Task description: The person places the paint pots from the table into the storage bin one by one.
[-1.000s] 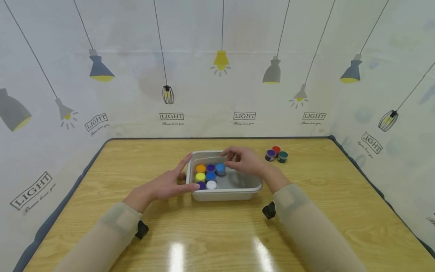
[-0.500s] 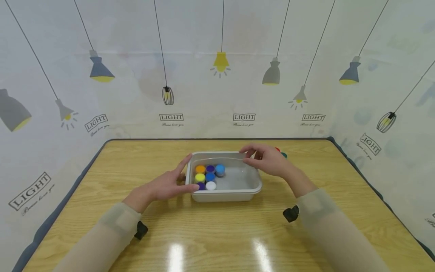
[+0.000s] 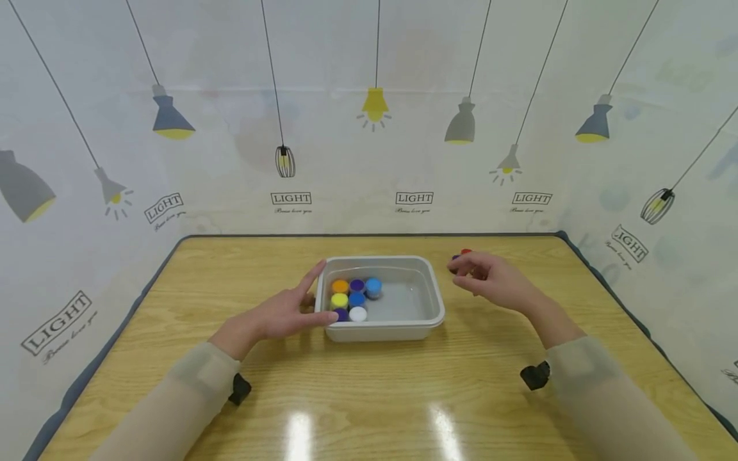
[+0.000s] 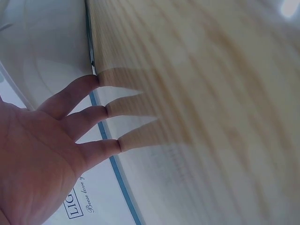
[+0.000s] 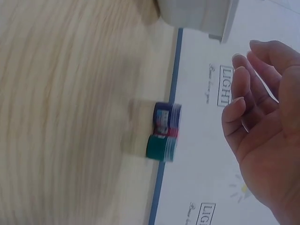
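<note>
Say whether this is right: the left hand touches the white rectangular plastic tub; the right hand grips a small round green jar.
No: the right hand holds nothing; the right wrist view shows the green jar standing on the wooden table. The rest stands.

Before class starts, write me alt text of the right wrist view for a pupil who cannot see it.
A right hand, loosely curled and holding nothing, hangs at the right, apart from a purple jar, a red jar and a green jar clustered on a wood-grain table. A white tub shows partly at the top, before a pale printed wall.
</note>
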Motion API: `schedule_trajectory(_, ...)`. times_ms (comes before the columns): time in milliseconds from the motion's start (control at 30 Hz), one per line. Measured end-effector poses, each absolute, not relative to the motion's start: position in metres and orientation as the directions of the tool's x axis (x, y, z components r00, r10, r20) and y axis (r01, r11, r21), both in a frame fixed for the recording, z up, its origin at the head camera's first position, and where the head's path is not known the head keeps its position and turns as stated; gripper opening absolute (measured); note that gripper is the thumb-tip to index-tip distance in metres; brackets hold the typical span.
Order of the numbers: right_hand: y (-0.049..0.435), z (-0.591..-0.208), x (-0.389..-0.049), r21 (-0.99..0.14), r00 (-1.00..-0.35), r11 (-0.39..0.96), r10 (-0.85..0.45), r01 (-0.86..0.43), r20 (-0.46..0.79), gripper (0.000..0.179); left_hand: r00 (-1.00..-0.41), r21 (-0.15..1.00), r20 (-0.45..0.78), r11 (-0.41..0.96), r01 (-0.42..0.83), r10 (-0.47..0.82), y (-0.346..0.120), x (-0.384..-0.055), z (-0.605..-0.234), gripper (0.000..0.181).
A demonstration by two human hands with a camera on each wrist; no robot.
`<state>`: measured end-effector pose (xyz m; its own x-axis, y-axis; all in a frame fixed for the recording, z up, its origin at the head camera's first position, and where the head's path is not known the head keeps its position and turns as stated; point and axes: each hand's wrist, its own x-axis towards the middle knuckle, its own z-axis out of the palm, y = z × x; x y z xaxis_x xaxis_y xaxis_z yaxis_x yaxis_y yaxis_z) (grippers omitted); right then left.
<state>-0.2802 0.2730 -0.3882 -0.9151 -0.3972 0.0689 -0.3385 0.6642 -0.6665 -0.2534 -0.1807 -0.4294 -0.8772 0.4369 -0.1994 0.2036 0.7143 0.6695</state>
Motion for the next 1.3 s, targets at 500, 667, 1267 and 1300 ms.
schedule_trajectory(500,0.312,-0.403,-0.284,-0.663,-0.952,0.712,-0.306,-0.230,0.001,0.039,-0.873,0.678,-0.214,0.710,0.190,0.438,-0.181,-0.254,-0.429,0.116)
schedule_trajectory(667,0.325,-0.411,-0.295,-0.676,-0.960,0.707,-0.281,-0.206,-0.002,0.042,-0.874,0.682,-0.215,0.707,0.185,0.436,-0.182,-0.254,-0.430,0.116)
schedule_trajectory(1267,0.345,-0.432,-0.327,-0.695,-0.988,0.712,-0.152,-0.094,-0.022,0.055,-0.875,0.676,-0.216,0.713,0.187,0.434,-0.184,-0.255,-0.432,0.115)
schedule_trajectory(1300,0.343,-0.433,-0.328,-0.694,-0.988,0.714,-0.150,-0.093,-0.022,0.056,-0.875,0.676,-0.216,0.713,0.186,0.433,-0.184,-0.255,-0.432,0.115)
